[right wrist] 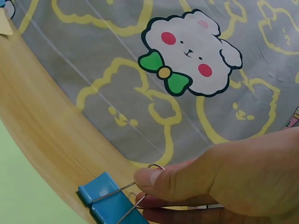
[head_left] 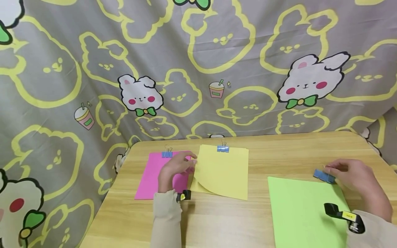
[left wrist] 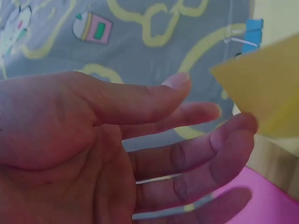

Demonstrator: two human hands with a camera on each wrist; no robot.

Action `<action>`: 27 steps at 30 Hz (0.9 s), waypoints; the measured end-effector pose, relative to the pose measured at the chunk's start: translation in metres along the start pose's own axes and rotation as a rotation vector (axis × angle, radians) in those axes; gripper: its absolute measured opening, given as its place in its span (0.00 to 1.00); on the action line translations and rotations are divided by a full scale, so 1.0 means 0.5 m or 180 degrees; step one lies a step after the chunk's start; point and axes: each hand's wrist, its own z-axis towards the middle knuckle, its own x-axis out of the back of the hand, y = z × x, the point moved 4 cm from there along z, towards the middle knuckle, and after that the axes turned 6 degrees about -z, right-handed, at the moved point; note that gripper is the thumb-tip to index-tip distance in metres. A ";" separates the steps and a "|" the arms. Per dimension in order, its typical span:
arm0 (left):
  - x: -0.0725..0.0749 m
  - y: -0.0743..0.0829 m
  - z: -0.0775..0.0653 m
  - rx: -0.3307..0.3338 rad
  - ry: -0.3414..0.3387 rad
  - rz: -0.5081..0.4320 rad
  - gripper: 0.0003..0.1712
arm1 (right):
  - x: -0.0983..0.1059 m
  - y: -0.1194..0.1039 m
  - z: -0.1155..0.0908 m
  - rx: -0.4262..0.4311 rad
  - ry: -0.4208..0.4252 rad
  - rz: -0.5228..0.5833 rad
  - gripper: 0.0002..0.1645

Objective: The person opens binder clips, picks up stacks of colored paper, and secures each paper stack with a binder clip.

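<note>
My left hand is beside the yellow paper stack, fingers loosely bent with a gap between thumb and fingertips. In the left wrist view a lifted yellow corner comes right up to the fingertips. A blue binder clip grips the stack's top edge. Beneath that hand lies pink paper, with its own blue binder clip on top. At the right, my right hand pinches the wire handle of another blue binder clip, near the top right corner of the green paper.
A wooden table carries all the papers. Behind it hangs a grey curtain with yellow outlines and white rabbit figures, reaching down to the table's back edge.
</note>
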 end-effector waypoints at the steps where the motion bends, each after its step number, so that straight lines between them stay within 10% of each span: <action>1: -0.005 0.010 -0.001 -0.0033 0.0011 0.0036 0.20 | 0.002 -0.001 -0.002 0.0015 0.0013 -0.0002 0.23; 9: -0.091 0.104 0.022 -0.0609 0.0111 0.0695 0.14 | 0.027 -0.004 -0.010 0.0031 0.0165 0.0080 0.19; 14: -0.203 0.158 0.078 -0.1016 -0.0190 0.0429 0.15 | 0.043 -0.010 -0.003 0.0054 0.0329 0.0137 0.21; 27: -0.342 0.169 0.116 -0.1142 -0.0428 0.0561 0.16 | 0.017 -0.045 -0.001 0.0257 0.0307 0.0450 0.18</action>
